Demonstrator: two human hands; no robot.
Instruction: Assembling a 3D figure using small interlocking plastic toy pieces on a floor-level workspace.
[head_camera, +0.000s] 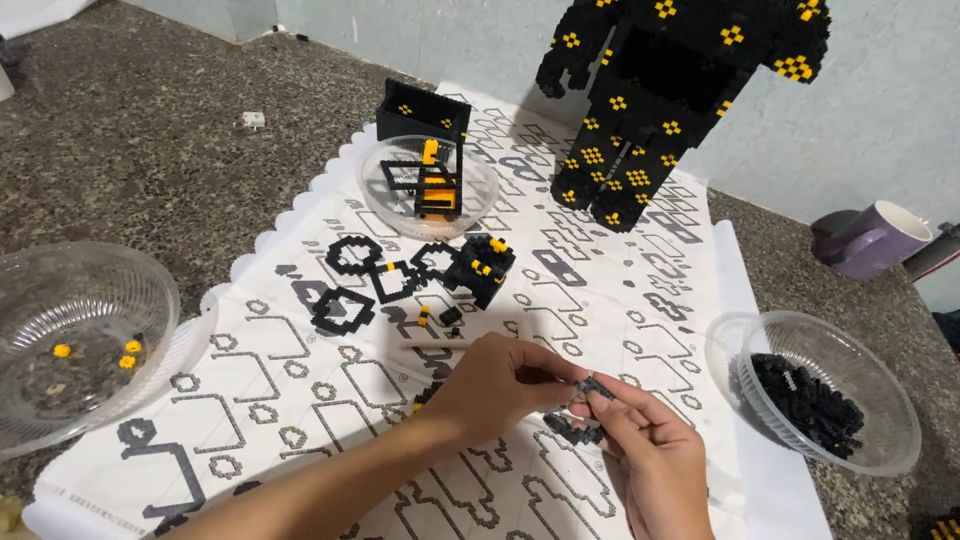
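Note:
My left hand (495, 385) and my right hand (645, 450) meet over a white instruction sheet (300, 370), both pinching a small black brick assembly (595, 388). Another small black piece (575, 430) lies just under my right fingers. Flat black ring-shaped brick pieces (365, 275) and a black cube with yellow dots (482, 265) lie farther up the sheet. A large black figure with yellow dots (660, 100) stands at the far end.
A clear bowl (880, 440) of black bricks stands at right. At left, a clear bowl (90, 300) holds a few yellow bricks. A clear dish (385, 210) with black-and-yellow parts sits near a black box (420, 115). A purple mug (875, 240) lies on the granite counter.

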